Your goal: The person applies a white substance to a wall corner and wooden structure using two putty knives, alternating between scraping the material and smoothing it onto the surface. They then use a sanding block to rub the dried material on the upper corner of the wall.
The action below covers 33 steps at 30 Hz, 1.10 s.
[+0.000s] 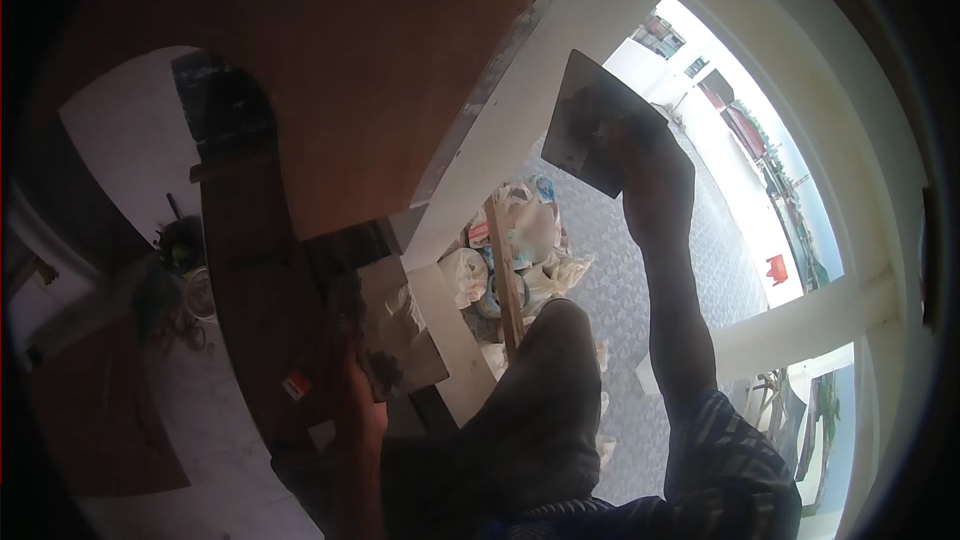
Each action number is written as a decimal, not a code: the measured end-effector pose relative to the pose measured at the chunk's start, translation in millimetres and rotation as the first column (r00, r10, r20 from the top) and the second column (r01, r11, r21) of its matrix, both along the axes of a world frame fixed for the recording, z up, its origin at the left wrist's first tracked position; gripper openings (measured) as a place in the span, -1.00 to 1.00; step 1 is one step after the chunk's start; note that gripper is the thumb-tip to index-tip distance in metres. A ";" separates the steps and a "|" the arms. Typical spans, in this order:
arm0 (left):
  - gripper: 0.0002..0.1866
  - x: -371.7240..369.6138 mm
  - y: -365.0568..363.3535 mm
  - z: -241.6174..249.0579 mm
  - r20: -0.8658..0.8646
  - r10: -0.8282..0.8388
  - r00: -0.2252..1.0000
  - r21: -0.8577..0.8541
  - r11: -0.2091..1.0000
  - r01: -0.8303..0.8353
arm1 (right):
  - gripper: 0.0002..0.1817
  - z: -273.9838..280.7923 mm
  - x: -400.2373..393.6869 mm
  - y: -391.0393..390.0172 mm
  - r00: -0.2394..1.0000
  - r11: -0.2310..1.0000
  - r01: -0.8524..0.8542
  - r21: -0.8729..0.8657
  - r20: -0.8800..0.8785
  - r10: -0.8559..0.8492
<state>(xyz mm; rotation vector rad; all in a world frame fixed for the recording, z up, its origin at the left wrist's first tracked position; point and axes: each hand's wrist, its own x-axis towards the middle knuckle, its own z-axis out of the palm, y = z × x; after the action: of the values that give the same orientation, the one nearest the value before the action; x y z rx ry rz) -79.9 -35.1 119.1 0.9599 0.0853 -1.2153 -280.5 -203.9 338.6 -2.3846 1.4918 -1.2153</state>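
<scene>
My right hand (655, 175) is raised and closed on the edge of a thin, dark, four-sided putty blade (585, 130), held off the surfaces around it. Lower down, my left hand (357, 390) grips a second flat putty plate (405, 315). Pale paste sits on this plate, with darker smears near its lower edge. Shadow hides part of the left fingers. Above the left hand spreads a large reddish-brown panel (360, 70), bordered by a pale strip (490, 105).
Below lie plastic bags (535, 225) and a wooden plank (505, 275) on a patterned tile floor (625, 410). My bent knee (560, 330) is between the hands. At left stands a small container (200, 295) near a dark curved edge. White-framed openings line the right.
</scene>
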 end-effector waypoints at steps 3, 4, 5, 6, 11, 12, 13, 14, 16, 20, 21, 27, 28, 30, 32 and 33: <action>-0.51 -0.8 -7.2 2.4 -0.001 -0.008 1.000 -0.070 0.998 0.008 | -0.75 12.2 -2.4 -12.4 1.000 1.000 -0.014 -0.004 0.002 0.014; -0.51 -2.2 -10.6 3.9 -0.001 -0.009 1.000 -0.082 0.997 0.008 | -0.76 15.0 -1.4 -12.9 0.999 0.999 -0.013 0.034 0.044 0.011; -0.52 -3.4 -13.4 6.5 -0.014 -0.016 1.000 -0.083 0.996 0.015 | -0.77 17.1 -2.1 -11.3 0.999 0.999 -0.032 0.029 -0.005 0.032; -0.52 -2.9 -13.4 6.7 -0.026 -0.023 0.999 -0.088 0.996 0.021 | -0.77 16.1 -1.5 -4.8 0.997 0.998 -0.052 0.020 -0.054 0.053; -0.60 -16.3 -33.4 29.2 -0.166 -0.023 0.986 -0.312 0.949 -0.030 | -0.64 -0.5 17.2 55.0 0.906 0.949 -0.291 0.118 -0.285 0.314; -0.62 -17.0 -36.5 31.1 -0.213 -0.033 0.977 -0.329 0.943 -0.040 | -0.59 -9.1 22.5 67.1 0.877 0.896 -0.390 0.214 -0.210 0.432; -0.64 -17.7 -38.5 31.8 -0.258 -0.044 0.965 -0.350 0.935 -0.051 | -0.59 -28.6 16.3 57.3 0.766 0.793 -0.602 0.094 -0.210 0.607; -0.65 -16.9 -39.4 32.2 -0.263 -0.069 0.962 -0.363 0.931 -0.033 | -0.54 -44.2 16.1 49.1 0.611 0.628 -0.778 -0.013 -0.243 0.753; -0.66 -14.2 -45.5 35.9 -0.265 -0.129 0.956 -0.413 0.911 0.009 | -0.55 -61.1 12.2 54.5 0.566 0.578 -0.815 -0.043 -0.274 0.777; -0.64 -18.2 -47.0 53.0 -0.272 -0.185 0.944 -0.435 0.899 0.050 | -0.53 -82.8 10.5 64.4 0.574 0.580 -0.806 -0.116 -0.389 0.720; -0.63 -18.5 -48.0 52.4 -0.241 -0.187 0.952 -0.445 0.893 0.062 | -0.54 -89.6 6.1 64.7 0.567 0.579 -0.807 -0.116 -0.422 0.707; -0.60 -11.5 -40.2 31.5 -0.142 -0.115 0.983 -0.437 0.898 0.042 | -0.59 -83.9 -28.5 48.5 0.509 0.649 -0.757 0.073 -0.557 0.657; -0.59 -9.9 -30.4 4.2 -0.137 -0.070 0.988 -0.494 0.870 -0.007 | -0.62 -77.2 -34.3 40.7 0.486 0.676 -0.729 0.113 -0.610 0.626; -0.59 5.1 -29.6 -13.0 -0.179 -0.038 0.983 -0.497 0.866 -0.057 | -0.55 -63.7 -43.9 22.0 0.604 0.745 -0.655 0.129 -0.503 0.618; -0.59 15.8 -32.0 -10.0 -0.275 -0.045 0.960 -0.379 0.923 -0.065 | -0.58 -31.5 -36.7 19.9 0.805 0.909 -0.380 0.169 -0.424 0.415; -0.60 17.5 -28.3 -8.0 -0.229 -0.033 0.973 -0.366 0.929 -0.055 | -0.60 -6.4 -25.7 23.8 0.869 0.978 -0.151 0.141 -0.453 0.200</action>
<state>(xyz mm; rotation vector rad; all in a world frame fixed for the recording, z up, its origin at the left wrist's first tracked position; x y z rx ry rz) -62.4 -63.4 111.0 0.4847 0.0426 -1.2731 -306.2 -180.0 332.2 -2.7963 1.3485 -0.5301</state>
